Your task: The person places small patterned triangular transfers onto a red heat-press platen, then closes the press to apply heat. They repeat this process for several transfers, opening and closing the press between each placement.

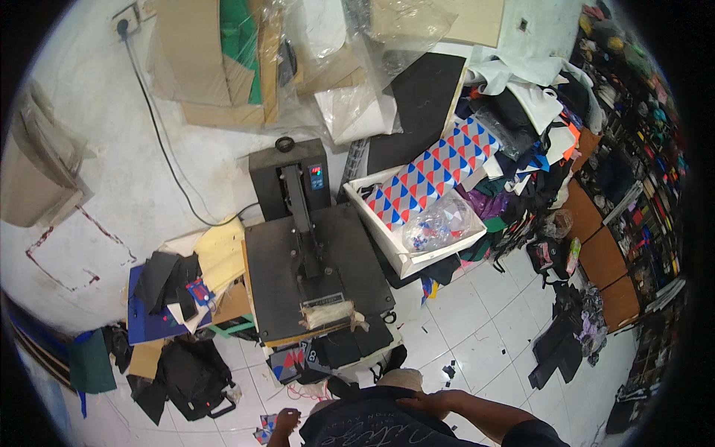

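At the lower edge my left hand [287,421] hangs by my side with its fingers loosely curled, and nothing shows in it. Pieces of grey, red and blue patterned material [265,430] lie on the floor beside it. My right hand [426,403] rests at my waist against my dark printed shirt [372,421], fingers laid out and partly hidden. Before me stands a black heat press [275,261] with a lit display, its lever arm lowered over the flat top plate. Under its front edge lie dark and patterned pieces [298,361].
Right of the press, a white box [439,257] holds a patterned sheet [436,175] and a clear plastic bag [443,223]. Heaped fabric [529,141] fills the back right. A black backpack [195,380] sits on the tiled floor at left; a power cord [167,156] runs along the wall.
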`<state>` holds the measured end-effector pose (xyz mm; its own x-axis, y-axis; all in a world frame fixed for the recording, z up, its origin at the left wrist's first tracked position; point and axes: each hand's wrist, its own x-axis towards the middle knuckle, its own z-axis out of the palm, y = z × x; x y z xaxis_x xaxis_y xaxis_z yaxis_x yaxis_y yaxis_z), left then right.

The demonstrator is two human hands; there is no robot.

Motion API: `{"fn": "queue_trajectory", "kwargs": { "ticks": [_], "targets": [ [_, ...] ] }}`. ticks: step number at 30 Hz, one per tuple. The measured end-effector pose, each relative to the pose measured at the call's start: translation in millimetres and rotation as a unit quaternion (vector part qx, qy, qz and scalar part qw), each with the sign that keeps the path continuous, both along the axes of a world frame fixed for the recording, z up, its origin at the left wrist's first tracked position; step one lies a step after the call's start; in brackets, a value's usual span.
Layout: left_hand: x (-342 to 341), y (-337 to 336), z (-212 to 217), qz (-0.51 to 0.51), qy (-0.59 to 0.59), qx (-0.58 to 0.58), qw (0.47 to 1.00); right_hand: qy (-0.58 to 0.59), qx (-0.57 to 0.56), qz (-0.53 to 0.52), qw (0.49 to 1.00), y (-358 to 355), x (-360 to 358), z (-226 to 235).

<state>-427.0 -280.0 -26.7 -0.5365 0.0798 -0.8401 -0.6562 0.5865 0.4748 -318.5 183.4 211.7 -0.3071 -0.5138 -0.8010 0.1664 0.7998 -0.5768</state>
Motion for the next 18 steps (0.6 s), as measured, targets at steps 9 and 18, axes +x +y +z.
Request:
{"fn": "queue_trajectory", "kwargs": {
  "ticks": [9, 18],
  "targets": [
    [-8.2, 8.7, 8.7, 0.078, 0.045, 0.029, 0.996, -0.032, 0.015, -0.024, 0.999, -13.5, -27.9, 31.9],
    [3.8, 8.4, 7.6, 0.065, 0.046, 0.006, 0.997, -0.013, -0.005, 0.011, 1.0, 3.0, -24.1, 7.3]
  ]
}}
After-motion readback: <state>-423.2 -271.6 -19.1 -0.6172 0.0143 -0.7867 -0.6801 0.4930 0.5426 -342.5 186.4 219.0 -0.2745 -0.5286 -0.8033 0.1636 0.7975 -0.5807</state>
